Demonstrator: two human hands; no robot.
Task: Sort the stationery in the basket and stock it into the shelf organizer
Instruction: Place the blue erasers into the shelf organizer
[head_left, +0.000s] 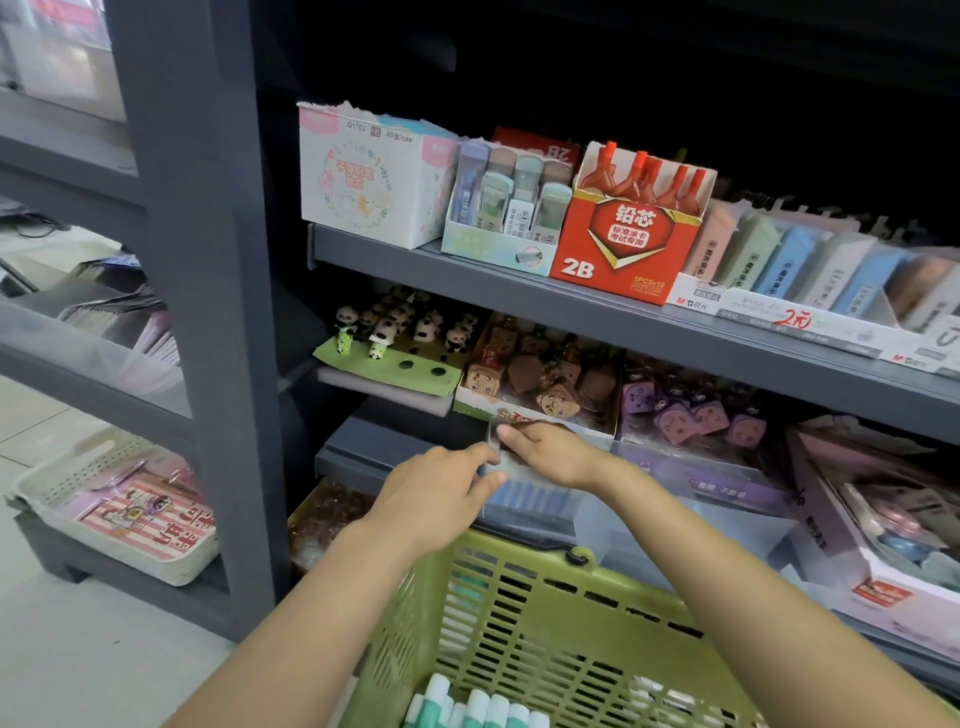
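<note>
- While your two hands meet at the front edge of the lower shelf, both of them pinch one small clear plastic piece (492, 447) that stands upright between them.
- Your left hand (441, 493) has thumb and forefinger narrowed onto its left side.
- Your right hand (545, 449) curls its fingers round the right side, knuckles toward the brown eraser box (540, 384).
- Just beneath your hands sits the clear organizer tray (540, 506), holding a row of bluish items.
- Against the shelf front, under your forearms, stands the green basket (545, 623), with white and teal capped items (478, 709) at its near end.
- Up on the higher shelf stands a red 2B lead box (623, 244).
</note>
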